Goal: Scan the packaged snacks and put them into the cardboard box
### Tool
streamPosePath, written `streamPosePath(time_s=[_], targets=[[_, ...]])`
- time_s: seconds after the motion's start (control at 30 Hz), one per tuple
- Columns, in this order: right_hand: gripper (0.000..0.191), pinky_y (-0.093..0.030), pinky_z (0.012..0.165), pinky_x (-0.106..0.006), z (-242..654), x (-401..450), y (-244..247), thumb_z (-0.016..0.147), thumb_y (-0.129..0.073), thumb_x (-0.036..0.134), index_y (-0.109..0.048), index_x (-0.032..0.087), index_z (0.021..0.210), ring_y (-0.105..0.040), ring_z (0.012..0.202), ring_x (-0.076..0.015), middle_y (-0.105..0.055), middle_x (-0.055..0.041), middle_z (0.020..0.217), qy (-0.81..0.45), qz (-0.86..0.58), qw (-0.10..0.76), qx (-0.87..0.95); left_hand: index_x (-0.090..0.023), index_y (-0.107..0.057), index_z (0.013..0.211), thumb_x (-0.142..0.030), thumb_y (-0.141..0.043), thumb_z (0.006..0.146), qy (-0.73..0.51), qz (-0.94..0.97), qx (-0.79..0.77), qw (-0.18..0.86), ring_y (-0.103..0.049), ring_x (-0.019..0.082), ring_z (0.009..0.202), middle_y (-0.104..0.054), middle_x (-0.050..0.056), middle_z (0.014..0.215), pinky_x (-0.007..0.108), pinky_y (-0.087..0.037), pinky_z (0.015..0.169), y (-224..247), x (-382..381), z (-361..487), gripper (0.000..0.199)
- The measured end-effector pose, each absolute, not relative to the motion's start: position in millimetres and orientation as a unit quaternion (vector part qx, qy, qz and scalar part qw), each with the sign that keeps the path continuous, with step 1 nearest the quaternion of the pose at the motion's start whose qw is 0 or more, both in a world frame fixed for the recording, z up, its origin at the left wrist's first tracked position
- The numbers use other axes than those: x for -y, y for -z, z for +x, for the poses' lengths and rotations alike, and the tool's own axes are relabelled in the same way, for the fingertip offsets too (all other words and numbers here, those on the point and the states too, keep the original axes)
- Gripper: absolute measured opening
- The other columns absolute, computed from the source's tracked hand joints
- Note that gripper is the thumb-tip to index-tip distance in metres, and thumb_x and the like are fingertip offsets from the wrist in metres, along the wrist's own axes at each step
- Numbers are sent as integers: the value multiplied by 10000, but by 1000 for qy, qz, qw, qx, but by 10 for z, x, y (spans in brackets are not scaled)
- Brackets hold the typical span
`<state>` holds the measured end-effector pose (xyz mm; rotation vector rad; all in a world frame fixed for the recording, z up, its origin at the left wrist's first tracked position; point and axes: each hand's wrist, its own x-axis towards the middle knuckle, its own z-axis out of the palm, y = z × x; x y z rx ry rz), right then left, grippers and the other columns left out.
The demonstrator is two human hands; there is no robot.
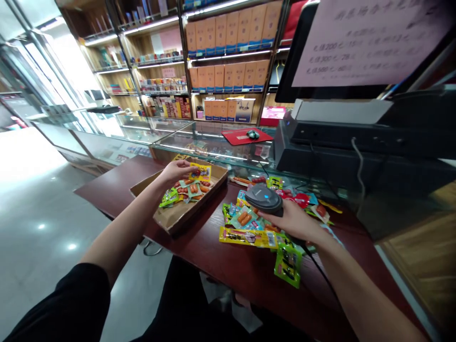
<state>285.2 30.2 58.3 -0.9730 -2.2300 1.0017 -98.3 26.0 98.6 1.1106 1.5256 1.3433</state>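
Note:
My left hand (177, 172) pinches a small yellow snack packet (202, 172) over a shallow cardboard box (185, 214). Inside the box lie several sausage packs (193, 188) and a green packet (168, 197). A dark barcode scanner (263, 198) is gripped in my right hand (292, 219), its head pointing left and its cable trailing down beside my forearm. Under and around the scanner is a pile of snack packets, with sausages in clear wrap (244, 218), a long yellow packet (245, 237) and a green packet (288, 267) at its near side.
The dark red table (199, 247) meets a glass counter (210, 137) bearing a red mouse pad (235, 137) and a mouse (252, 135). At right stands a black machine (320, 142) below a screen with a pink paper sign (356, 47). Shelves of boxes (231, 33) line the back.

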Motion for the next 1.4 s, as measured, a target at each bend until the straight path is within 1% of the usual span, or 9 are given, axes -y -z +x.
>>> streamPosePath(time_s=[0.3,0.43,0.57,0.9,1.07,1.17,1.23,1.3,1.4], targets=[[442,-542,877,-434,2793,-245,-695,776,-666,456,-672,166,1109,-674,1004,-299,-735,-90,1034,-346,-390,225,823,-116,-656,774,-442,-861,548,-539,429,-609,393,-667,150,742,-685,72,778,260,-565,662,-1021,1,-1266,447],[419,-563,635,-352,2878,-243,-802,784,-648,484,-678,167,1056,-692,696,-241,-737,-66,781,-331,-401,241,820,-115,-650,744,-423,-862,552,-521,453,-590,419,-661,150,744,-671,60,744,259,-570,658,-1015,-147,-974,421],[412,-485,472,-303,3063,-314,-859,791,-634,519,-689,160,986,-577,443,-178,-639,-10,537,-318,-454,235,799,-109,-636,703,-420,-859,555,-496,493,-560,444,-639,135,673,-650,47,689,293,-577,644,-972,-401,-517,411],[427,-507,565,-324,3409,-432,-965,798,-633,545,-707,175,998,-612,530,-196,-659,-21,578,-302,-481,288,771,-127,-652,702,-450,-830,580,-377,600,-491,507,-623,119,611,-682,52,696,251,-541,572,-717,-981,691,388],[461,-534,679,-373,3505,-503,-924,788,-646,531,-694,187,1090,-668,659,-234,-717,-43,718,-293,-502,298,757,-144,-672,718,-438,-820,594,-325,626,-479,523,-583,110,553,-659,36,673,242,-518,500,-435,-988,872,352],[469,-539,716,-392,3522,-529,-892,781,-660,513,-684,194,1124,-674,675,-236,-718,-42,719,-298,-504,301,753,-157,-701,802,-386,-782,655,-297,662,-486,487,-590,126,553,-653,27,670,269,-535,543,-261,-1003,859,284],[429,-542,686,-389,3509,-520,-890,785,-658,506,-694,196,1078,-663,626,-224,-704,-37,679,-314,-505,298,747,-175,-714,949,-308,-740,699,-296,709,-503,397,-643,162,671,-695,52,806,306,-558,675,-167,-1030,834,285],[375,-532,590,-366,3486,-498,-898,798,-639,518,-704,190,970,-626,522,-203,-659,-26,580,-339,-512,283,737,-197,-673,1136,-230,-683,736,-292,769,-497,277,-657,218,927,-687,94,1071,358,-519,881,-97,-1062,804,401],[355,-489,481,-325,3447,-469,-907,802,-632,522,-690,181,882,-574,433,-176,-616,-19,514,-356,-515,273,730,-200,-541,1340,-196,-598,799,-239,846,-453,147,-486,278,1269,-510,138,1394,425,-352,1088,-20,-1102,758,544]])
